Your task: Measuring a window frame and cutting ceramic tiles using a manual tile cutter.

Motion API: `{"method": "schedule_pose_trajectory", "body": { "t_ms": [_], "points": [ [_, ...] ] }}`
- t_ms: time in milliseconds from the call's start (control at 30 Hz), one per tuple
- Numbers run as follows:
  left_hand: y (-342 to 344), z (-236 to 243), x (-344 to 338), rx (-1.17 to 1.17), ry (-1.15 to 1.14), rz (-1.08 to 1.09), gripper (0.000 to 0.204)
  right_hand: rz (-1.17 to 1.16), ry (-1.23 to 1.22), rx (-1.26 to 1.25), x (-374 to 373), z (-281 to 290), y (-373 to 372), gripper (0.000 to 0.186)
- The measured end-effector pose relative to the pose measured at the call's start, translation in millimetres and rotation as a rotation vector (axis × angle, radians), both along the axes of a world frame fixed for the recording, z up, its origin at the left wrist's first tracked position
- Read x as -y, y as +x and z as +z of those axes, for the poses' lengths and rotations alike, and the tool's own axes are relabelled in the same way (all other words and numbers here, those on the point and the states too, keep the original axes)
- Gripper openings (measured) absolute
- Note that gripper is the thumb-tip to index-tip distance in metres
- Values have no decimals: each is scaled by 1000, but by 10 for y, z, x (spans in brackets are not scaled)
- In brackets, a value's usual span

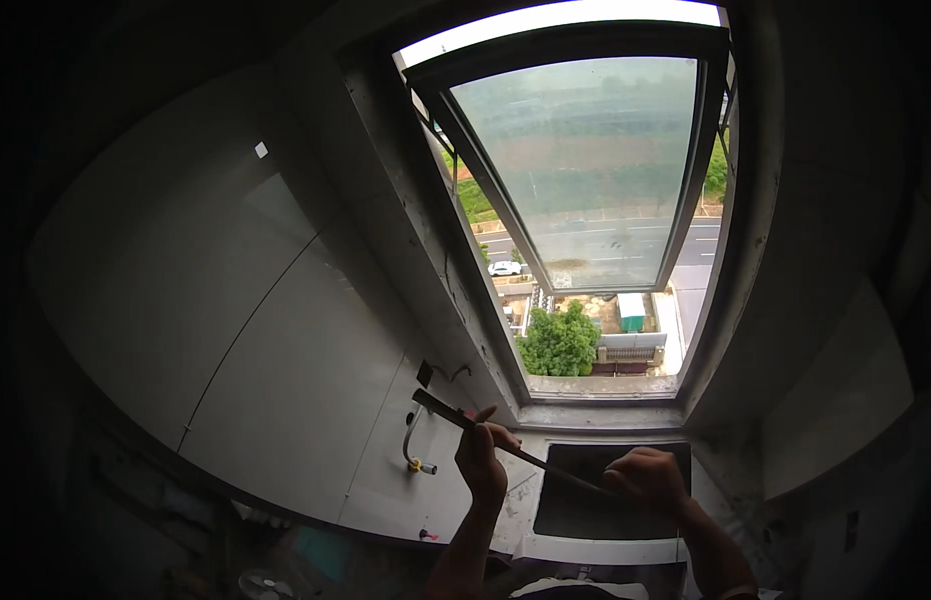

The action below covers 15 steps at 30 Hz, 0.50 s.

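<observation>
Here both hands grip one long thin dark rod (505, 450): left hand (482, 462) wrapped round its mid part, thumb up; right hand (645, 478) closed on its lower end. Rod's long axis runs diag., far end pointing up-left toward the grey wall panel (285, 370), held above a dark square panel (585, 520) below the open window (585, 200).

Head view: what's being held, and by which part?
A long thin dark bar. The right hand grips its near end; the left hand pinches it around the middle. Its far end sticks out up-left, free.
</observation>
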State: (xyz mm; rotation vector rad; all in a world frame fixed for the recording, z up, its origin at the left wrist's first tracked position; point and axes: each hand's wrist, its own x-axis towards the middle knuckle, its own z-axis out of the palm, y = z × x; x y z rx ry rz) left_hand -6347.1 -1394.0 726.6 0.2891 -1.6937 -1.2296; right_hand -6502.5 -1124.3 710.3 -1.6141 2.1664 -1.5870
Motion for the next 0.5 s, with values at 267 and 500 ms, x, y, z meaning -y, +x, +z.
{"method": "schedule_pose_trajectory", "body": {
  "t_ms": [267,500],
  "points": [
    [480,875,211,44,-183,390,46,-764,-488,-316,-628,2300,-2998,31],
    [237,1372,593,50,-226,542,37,-1379,-597,-1225,-463,3605,-4701,69]
  ]
}}
